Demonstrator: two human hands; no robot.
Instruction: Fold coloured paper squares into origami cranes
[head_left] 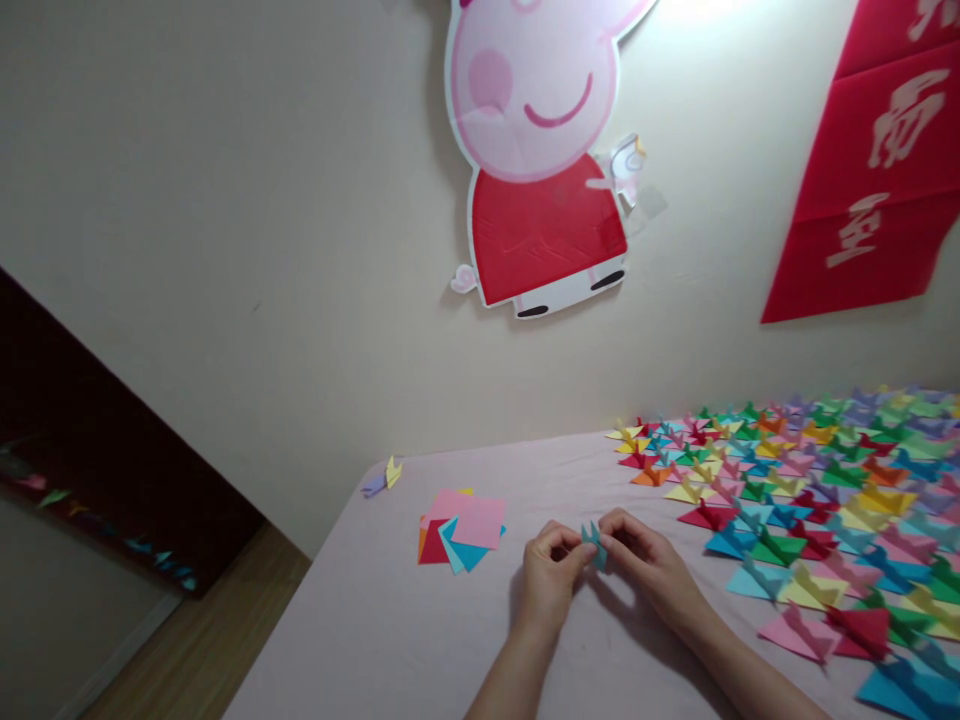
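Note:
Between my two hands is a small light-blue folded paper (595, 546), with two thin points sticking up like a partly folded crane. My left hand (553, 560) pinches its left side between thumb and fingers. On the other side, my right hand (643, 556) grips its right edge the same way. Both hands are just above the pink-covered table (420, 640). To the left of my left hand lies a loose pile of square paper sheets (480, 520) in pink, red, orange, yellow and blue.
Rows of finished paper cranes (814, 540) in many colours cover the table's right side. Two small folded papers, one yellow (393, 472) and one purple (373, 486), lie at the far left corner. Behind the table, the wall (300, 300) carries a pig cutout (551, 225) and a red banner (862, 190).

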